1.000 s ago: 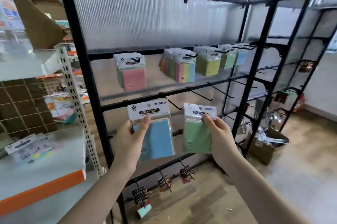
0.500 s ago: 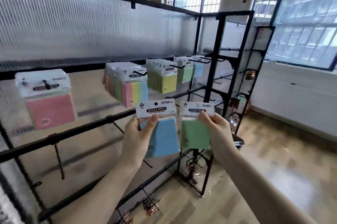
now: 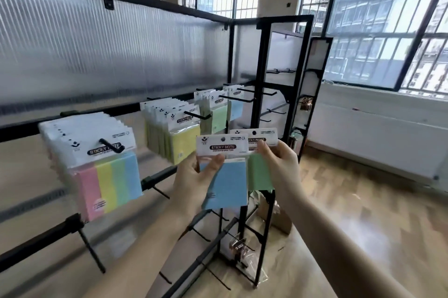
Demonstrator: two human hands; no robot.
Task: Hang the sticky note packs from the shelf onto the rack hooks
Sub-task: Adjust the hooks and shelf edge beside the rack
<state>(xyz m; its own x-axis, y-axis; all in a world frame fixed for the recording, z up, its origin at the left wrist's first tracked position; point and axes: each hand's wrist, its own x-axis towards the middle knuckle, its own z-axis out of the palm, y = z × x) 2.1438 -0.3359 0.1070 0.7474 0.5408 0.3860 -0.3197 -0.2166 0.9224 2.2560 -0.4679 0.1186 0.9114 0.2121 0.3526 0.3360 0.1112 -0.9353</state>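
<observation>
So this is the carry-to-the-hook stage, nothing hung from this pair yet. The left hand [image 3: 194, 176] pinches a blue pack [image 3: 226, 185] just under its white header card, thumb on the front and fingers behind. The right hand [image 3: 278, 166] pinches a green pack [image 3: 260, 174] by the card's lower edge the same way. Both hands are closed on their packs, neither one free. The blue pack overlaps the green one a bit, sitting in front of it, and both are held up in the air in front of the black rack [image 3: 258, 94], not touching any hook.

On the rack's upper rail there's already a row going: a multicolour stack [image 3: 109, 179] on the nearest hook [image 3: 110, 146], then a yellow stack [image 3: 179, 137], a green stack [image 3: 215, 115], and a blue stack [image 3: 235, 108] furthest along. So my guess is the colours get matched, green to green and blue to blue, both of which sit past where the hands are now.

Next move, as I read it: bring one pack up to its hook tip, line up the little round hole in the header card with the tip, and slide it back. The holes are small, so aim matters. With both hands full, the spare pack probably has to stay clear while the other goes on.
</observation>
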